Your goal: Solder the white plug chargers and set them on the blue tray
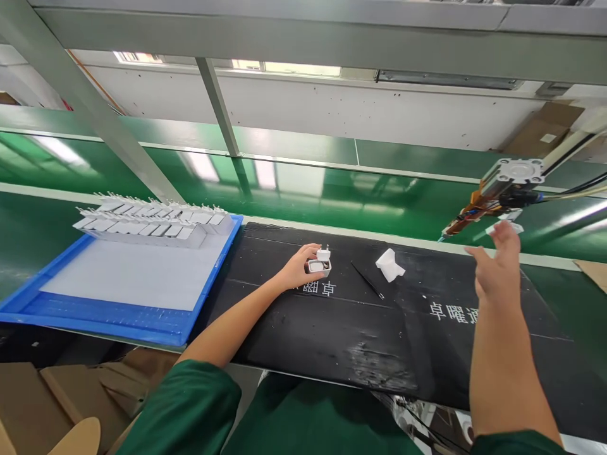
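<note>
My left hand [302,268] is closed round a small white charger [319,265], a housing with an opened side and two plug pins pointing up. On the right, my right hand [497,265] is raised beside a tool head [478,202], with a small white piece [509,225] at its fingertips. Between the hands, dark tweezers [368,280] and a crumpled white wipe [390,265] lie on the black mat [322,335].
At the left is a blue tray [109,319] with rows of white plug housings [147,218] at its back. The tool head hangs over the mat's back right edge, with cables trailing right. A metal post [218,104] rises behind.
</note>
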### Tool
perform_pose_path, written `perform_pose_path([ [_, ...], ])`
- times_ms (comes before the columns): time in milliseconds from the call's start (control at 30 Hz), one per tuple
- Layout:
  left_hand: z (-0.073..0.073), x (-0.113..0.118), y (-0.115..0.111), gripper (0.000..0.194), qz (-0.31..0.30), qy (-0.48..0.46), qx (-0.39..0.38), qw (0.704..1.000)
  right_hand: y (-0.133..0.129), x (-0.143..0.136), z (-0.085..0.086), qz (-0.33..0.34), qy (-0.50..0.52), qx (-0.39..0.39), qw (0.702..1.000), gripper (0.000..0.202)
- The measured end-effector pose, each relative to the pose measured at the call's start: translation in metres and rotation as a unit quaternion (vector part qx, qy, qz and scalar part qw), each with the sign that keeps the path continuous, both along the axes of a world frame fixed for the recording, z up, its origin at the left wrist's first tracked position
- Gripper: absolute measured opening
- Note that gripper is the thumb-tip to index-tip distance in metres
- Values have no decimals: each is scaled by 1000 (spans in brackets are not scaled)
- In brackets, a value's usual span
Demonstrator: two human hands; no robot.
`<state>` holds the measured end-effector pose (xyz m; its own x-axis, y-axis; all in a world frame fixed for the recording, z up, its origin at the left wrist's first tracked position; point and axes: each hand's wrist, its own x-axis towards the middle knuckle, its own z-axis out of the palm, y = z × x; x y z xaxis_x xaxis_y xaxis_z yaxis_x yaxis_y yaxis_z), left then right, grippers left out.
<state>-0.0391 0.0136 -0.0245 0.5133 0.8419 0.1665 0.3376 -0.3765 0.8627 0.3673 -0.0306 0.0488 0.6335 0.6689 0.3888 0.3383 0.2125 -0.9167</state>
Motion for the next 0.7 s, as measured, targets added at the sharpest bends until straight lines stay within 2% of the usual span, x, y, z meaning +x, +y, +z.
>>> perform_pose_path([
  [100, 4, 2, 0, 55, -15, 32, -66, 997, 40, 4, 16, 88, 13, 7, 996, 36],
  [233, 4, 9, -2, 44, 22, 101, -8, 995, 59, -24, 19, 162, 15, 25, 986, 33],
  [300, 1, 13, -3, 39, 45, 102, 35, 993, 57, -47, 19, 207, 13, 35, 978, 35],
  [367, -4, 16, -4, 36, 58, 94, 68, 992, 50, -74, 21, 259, 1, 36, 965, 45],
  [467, -9, 17, -4, 37, 80, 98, 81, 989, 34, -123, 29, 359, -46, 40, 931, 58],
  [600, -9, 17, -4, 39, 102, 54, 97, 989, 15, -189, 43, 423, -72, 73, 900, 56],
  [700, -5, 17, -5, 41, 113, -2, 133, 985, 6, -220, 50, 448, -54, 102, 887, 47],
])
